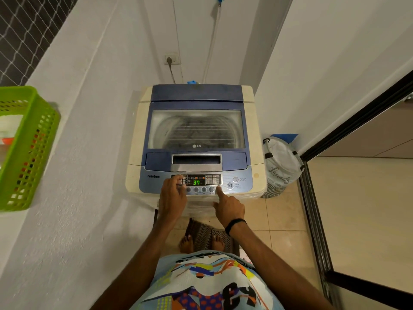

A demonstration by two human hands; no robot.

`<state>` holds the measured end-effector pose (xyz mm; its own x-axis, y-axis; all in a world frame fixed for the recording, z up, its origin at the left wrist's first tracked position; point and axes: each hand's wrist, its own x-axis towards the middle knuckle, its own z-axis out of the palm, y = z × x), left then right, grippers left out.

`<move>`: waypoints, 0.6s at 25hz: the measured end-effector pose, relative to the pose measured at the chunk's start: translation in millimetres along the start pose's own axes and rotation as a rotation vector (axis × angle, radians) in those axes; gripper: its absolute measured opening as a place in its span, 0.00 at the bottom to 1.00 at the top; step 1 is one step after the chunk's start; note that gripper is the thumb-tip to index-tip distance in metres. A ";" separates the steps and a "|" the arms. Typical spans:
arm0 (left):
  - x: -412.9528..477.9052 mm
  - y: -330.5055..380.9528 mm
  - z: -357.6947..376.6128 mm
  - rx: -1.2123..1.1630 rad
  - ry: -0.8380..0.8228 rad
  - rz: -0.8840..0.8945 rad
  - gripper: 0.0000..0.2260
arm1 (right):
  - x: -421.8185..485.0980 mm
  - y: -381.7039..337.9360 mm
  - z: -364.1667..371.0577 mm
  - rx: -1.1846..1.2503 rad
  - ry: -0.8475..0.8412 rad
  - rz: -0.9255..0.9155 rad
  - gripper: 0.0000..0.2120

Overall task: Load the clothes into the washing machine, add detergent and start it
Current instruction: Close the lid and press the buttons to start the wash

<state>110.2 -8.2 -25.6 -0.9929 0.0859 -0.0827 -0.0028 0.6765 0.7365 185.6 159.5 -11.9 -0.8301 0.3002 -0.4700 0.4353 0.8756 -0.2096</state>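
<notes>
The washing machine (196, 92) has its lid down, and the clothes (196, 130) show through the glass, inside the tub. The little screen (196, 182) glows green with 37. The left hand (173, 195) rests on the button panel (225, 175), grip loose, holding nothing. The right hand (228, 206) puts one straight finger on the last round button in the row, holding nothing. I think the person is picking the wash settings. Next, that finger needs to go a little right and push the start button (230, 185).
</notes>
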 end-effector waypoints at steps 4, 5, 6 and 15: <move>1.7 -4.0 -1.0 -0.002 -0.001 0.012 0.12 | -3.1 1.4 1.6 -0.078 -0.033 0.011 0.31; 1.8 -3.9 -1.1 0.000 -0.002 0.014 0.12 | -3.8 0.8 2.3 -0.096 -0.034 0.008 0.32; 2.4 -4.0 -0.7 0.001 -0.001 0.015 0.12 | -4.1 -0.2 2.6 -0.105 -0.035 0.007 0.32; 6.4 -6.2 0.8 0.011 0.011 0.017 0.13 | 10.6 -4.2 0.3 -0.061 -0.005 0.024 0.21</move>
<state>104.0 -11.2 -31.2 -0.9940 0.0893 -0.0630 0.0151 0.6833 0.7300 175.1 158.9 -16.3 -0.8177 0.3198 -0.4787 0.4330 0.8896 -0.1454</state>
